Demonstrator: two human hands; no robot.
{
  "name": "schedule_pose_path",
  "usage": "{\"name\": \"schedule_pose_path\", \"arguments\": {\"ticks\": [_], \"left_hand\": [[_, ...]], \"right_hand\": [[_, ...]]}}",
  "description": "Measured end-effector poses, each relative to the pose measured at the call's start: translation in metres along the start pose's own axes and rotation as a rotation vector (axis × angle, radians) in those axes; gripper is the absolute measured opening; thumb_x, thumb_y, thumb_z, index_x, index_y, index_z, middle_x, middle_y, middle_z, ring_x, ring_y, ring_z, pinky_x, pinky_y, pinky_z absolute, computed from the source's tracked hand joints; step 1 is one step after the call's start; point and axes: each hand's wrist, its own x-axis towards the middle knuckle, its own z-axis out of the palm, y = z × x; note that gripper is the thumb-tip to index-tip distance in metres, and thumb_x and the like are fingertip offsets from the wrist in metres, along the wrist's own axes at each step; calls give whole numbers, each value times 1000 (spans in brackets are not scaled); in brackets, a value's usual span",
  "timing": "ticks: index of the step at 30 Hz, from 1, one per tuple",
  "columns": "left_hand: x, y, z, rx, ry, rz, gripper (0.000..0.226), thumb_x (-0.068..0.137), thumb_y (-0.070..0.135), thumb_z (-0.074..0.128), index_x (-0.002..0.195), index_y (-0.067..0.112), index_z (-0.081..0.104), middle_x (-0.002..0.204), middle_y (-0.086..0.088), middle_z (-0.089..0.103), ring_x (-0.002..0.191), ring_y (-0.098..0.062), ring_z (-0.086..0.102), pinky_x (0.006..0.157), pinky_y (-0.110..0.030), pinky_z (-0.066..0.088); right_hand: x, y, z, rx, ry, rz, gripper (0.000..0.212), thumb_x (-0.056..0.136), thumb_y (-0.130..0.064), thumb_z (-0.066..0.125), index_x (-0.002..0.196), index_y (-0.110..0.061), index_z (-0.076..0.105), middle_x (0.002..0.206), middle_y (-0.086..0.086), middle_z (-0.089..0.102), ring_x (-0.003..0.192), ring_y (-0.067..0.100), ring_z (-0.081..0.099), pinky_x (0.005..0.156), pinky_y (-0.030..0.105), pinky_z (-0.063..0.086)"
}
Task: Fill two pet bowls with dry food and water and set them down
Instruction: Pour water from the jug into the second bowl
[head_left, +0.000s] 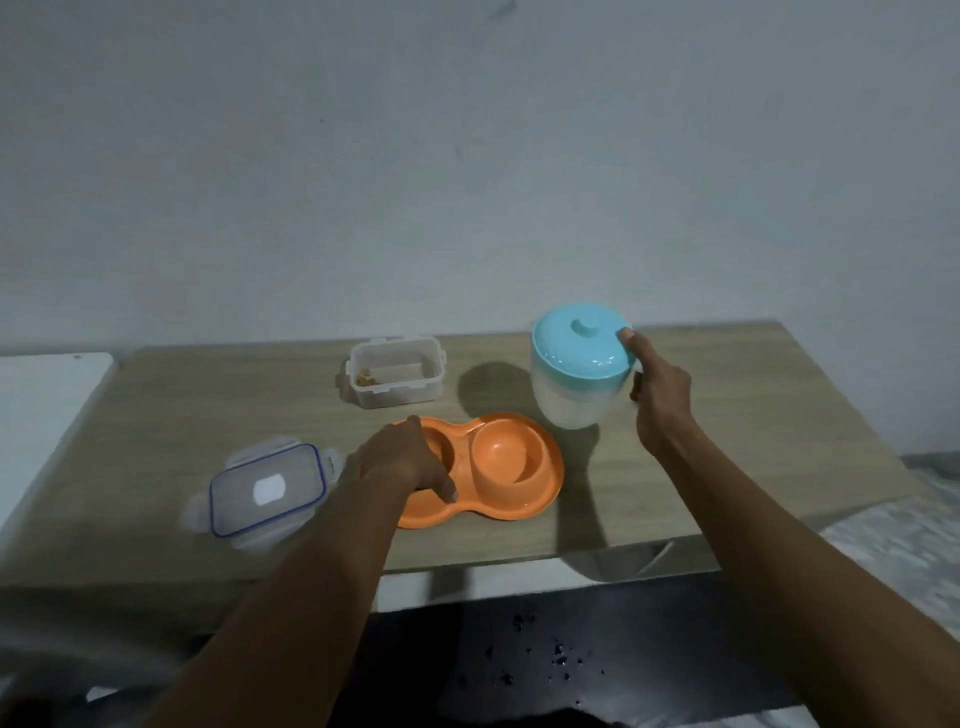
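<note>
An orange double pet bowl (514, 462) lies on the wooden table (208, 415). My left hand (402, 460) covers its left cup and grips the left part of the dish, thumb on the front rim. The right cup looks empty. My right hand (657, 392) holds the handle of a white water jug (571, 395) with a blue lid (579, 345), thumb pressed on the lid's edge; the jug hangs just above the table, right of the bowl. Behind the bowl stands a clear food container (397, 376), lidless, with a little dry food in one corner.
The container's clear lid (267, 488) with a blue seal lies at the left front of the table. A white surface (47, 405) adjoins the table on the left. A wall rises behind. The dark floor (545, 660) below the front edge has small specks on it.
</note>
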Motion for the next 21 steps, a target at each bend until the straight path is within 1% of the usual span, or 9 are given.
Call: {"name": "schedule_pose_path", "arguments": {"ticks": [2,4,6,8,10,12,14,17,21], "left_hand": [[-2,0,-2,2,3,10,132,44,47,93,153,20,23,147,-9,45,131,-33,46,97,-49,47],[-3,-1,-3,1,8,22,131,47,46,93,154,19,22,148,-10,43,133,-33,44,97,-48,47],[-5,-3,-1,-13,13,34,129,49,45,93,153,18,23,149,-11,41,135,-33,42,98,-47,47],[-5,-4,2,-34,21,43,130,49,46,93,154,19,21,152,-13,36,138,-34,37,101,-46,44],[-5,-7,5,-56,43,52,134,48,47,92,156,21,17,156,-14,29,141,-34,32,104,-46,40],[-6,-9,5,-74,61,62,134,50,46,92,157,21,14,159,-14,23,145,-34,27,108,-46,37],[-7,-10,4,-80,64,62,132,53,45,92,157,22,14,160,-13,20,146,-33,25,108,-46,36],[-6,-11,6,-84,63,58,132,50,45,92,156,22,16,159,-14,23,144,-34,28,107,-46,38],[-3,-11,8,-86,68,60,133,48,46,93,156,21,18,156,-14,28,142,-34,32,106,-46,39]], "right_hand": [[-14,0,-10,1,12,-4,50,75,-45,83,104,-6,76,78,4,52,64,15,36,60,31,33],[-29,1,-19,6,9,-7,62,70,-51,83,110,-5,75,81,4,55,65,15,38,60,31,34],[-43,4,-26,-1,24,-10,81,54,-58,83,112,-1,75,77,5,49,63,15,34,59,33,31],[-51,7,-33,-20,48,-16,92,48,-59,83,113,6,72,69,3,41,60,15,31,58,34,28],[-62,6,-37,-36,43,-13,85,49,-57,85,104,7,73,63,1,35,57,16,29,58,35,26],[-71,5,-39,-52,17,11,57,60,-50,87,88,-3,69,61,0,33,57,16,29,58,32,26],[-75,6,-41,-79,13,25,41,74,-39,86,74,-6,61,63,-1,39,58,16,33,58,31,29],[-81,10,-43,-107,24,15,45,78,-33,85,64,-8,51,62,1,38,58,15,33,57,31,29],[-84,11,-44,-151,27,9,48,76,-35,86,66,-12,46,65,2,34,60,16,30,58,34,27]]}}
